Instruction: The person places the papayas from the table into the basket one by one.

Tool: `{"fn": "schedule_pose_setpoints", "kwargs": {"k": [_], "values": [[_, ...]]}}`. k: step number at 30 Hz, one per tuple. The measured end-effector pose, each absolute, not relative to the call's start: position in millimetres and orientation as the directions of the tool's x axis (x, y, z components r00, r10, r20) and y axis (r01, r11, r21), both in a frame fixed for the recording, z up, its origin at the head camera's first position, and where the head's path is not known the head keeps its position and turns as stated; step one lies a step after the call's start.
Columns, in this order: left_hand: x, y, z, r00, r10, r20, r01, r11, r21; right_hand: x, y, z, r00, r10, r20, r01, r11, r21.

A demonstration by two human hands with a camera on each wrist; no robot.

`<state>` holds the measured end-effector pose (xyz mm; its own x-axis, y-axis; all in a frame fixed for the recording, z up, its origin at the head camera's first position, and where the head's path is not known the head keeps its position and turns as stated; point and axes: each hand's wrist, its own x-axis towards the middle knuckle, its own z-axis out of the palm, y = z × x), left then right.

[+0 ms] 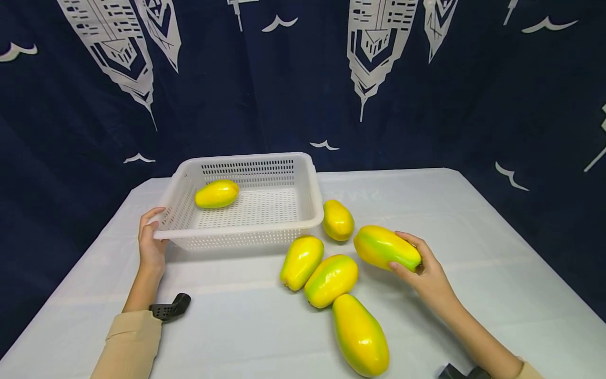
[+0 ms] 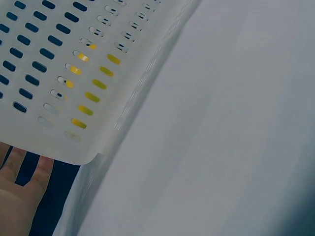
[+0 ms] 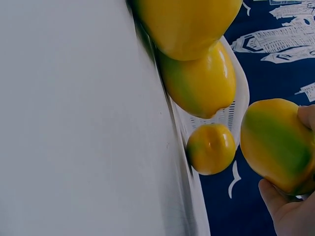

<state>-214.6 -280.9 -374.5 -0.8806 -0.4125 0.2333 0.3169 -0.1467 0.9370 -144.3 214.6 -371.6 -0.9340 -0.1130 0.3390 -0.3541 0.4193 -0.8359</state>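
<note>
My right hand (image 1: 428, 276) grips a yellow-green papaya (image 1: 385, 247) by its right end, fingers over the top and thumb at the near side. The same papaya (image 3: 278, 145) fills the right edge of the right wrist view. My left hand (image 1: 152, 245) holds the left front corner of a white perforated plastic basket (image 1: 251, 231). In the left wrist view its fingers (image 2: 42, 172) pass behind the basket's edge. One papaya (image 1: 216, 194) lies inside the basket, toward its left side.
Several more papayas lie on the white-covered table (image 1: 227, 326). One (image 1: 338, 221) sits by the basket's right side; others (image 1: 301, 262) (image 1: 331, 281) lie in front of it, and one (image 1: 361, 337) is nearest me. A dark blue patterned cloth (image 1: 284, 95) hangs behind.
</note>
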Motion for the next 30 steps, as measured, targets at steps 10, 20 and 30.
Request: {"fn": "schedule_pose_setpoints", "kwargs": {"k": [10, 20, 30], "values": [[-215, -280, -375, -0.881, -0.42, 0.219, 0.307, -0.155, 0.939, -144, 213, -370, -0.927, -0.107, 0.361, -0.375, 0.346, -0.86], [-217, -281, -374, -0.879, -0.423, 0.22, 0.313, -0.163, 0.936, -143, 206, -369, -0.914, -0.103, 0.392, -0.404, 0.307, -0.862], [-216, -281, -372, -0.88, -0.424, 0.212, 0.301, -0.155, 0.941, -143, 203, -367, -0.914, -0.094, 0.394, -0.404, 0.3, -0.864]]}}
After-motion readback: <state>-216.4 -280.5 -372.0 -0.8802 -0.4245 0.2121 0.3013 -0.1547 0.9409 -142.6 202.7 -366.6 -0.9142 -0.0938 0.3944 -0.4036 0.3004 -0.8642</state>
